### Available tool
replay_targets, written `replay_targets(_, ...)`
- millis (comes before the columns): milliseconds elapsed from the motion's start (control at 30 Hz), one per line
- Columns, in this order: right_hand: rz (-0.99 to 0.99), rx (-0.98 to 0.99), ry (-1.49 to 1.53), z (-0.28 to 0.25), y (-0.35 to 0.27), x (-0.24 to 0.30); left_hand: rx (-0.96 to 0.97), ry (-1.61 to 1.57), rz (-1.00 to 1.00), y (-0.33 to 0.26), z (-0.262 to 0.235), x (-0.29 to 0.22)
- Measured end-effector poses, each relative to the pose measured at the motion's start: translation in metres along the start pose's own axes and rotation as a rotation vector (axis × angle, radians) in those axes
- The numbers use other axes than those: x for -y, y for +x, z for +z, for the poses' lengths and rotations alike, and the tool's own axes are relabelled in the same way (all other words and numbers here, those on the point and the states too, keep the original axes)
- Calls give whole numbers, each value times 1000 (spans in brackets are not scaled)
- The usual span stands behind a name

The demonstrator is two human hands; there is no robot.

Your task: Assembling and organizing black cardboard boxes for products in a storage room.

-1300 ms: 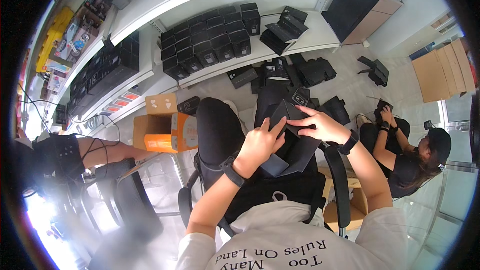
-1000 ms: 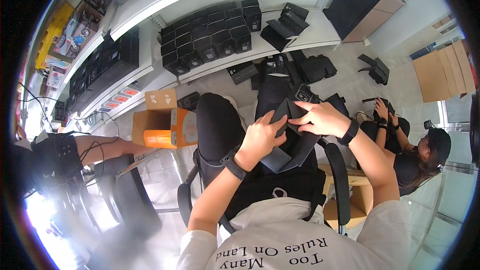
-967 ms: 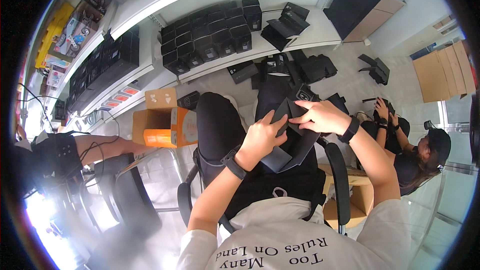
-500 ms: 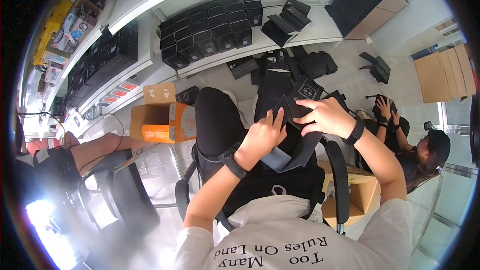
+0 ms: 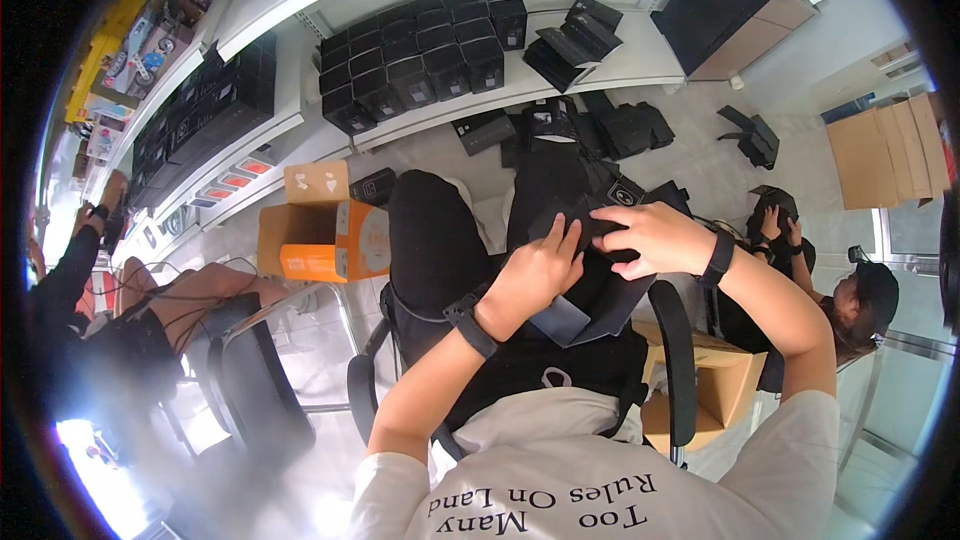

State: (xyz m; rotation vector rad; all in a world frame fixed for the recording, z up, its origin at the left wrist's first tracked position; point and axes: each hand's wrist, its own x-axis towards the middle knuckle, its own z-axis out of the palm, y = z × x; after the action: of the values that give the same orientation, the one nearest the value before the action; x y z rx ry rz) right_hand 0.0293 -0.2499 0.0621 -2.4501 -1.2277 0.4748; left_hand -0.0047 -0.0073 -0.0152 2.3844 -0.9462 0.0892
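Note:
Over my lap lies a partly folded black cardboard box (image 5: 615,312), its flaps spread and its lower panels bluish-grey. My left hand (image 5: 541,274) grips the box's left side, index and middle fingers stretched over the card. From the right, my right hand (image 5: 655,241) pinches the upper part with bent fingers, its thumb low near the panels. Both hands hide the middle of the box. Just beyond my right fingers, a black panel with a round printed mark (image 5: 626,191) shows.
Flattened black boxes (image 5: 635,130) lie on the floor ahead. A white shelf (image 5: 440,105) holds rows of black boxes (image 5: 410,60). An orange carton (image 5: 345,240) stands left, a brown carton (image 5: 715,390) beside my chair's right armrest (image 5: 672,365). A co-worker (image 5: 850,305) sits right; another person (image 5: 95,280) is left.
My right hand has moved slightly down, and the printed panel has tipped lower behind it. The left hand stays about in place. At left, another person's arm has come into view by the shelf.

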Motion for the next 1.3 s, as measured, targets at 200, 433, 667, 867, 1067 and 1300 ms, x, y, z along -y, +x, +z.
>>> replay_targets(200, -55, -61, -64, 12, -8, 0, -19, -8, 89, 5, -1, 0)
replay_targets(433, 288, -456, 70, -7, -12, 52, -58, -102, -165, 6, -10, -9)
replay_targets(667, 475, -535, -150, 35, -6, 117, 39, -251, -395, 10, -14, -22)
replay_targets(867, 602, -598, -138, 53, -5, 138, 201, -503, -508, 15, -30, -7)
replay_targets(1067, 719, -522, -241, 66, -1, 143, 254, -424, -490, 12, -31, -13)
replay_targets(1300, 785, -527, -207, 70, 11, 134, 263, -408, -434, 11, -25, -15)
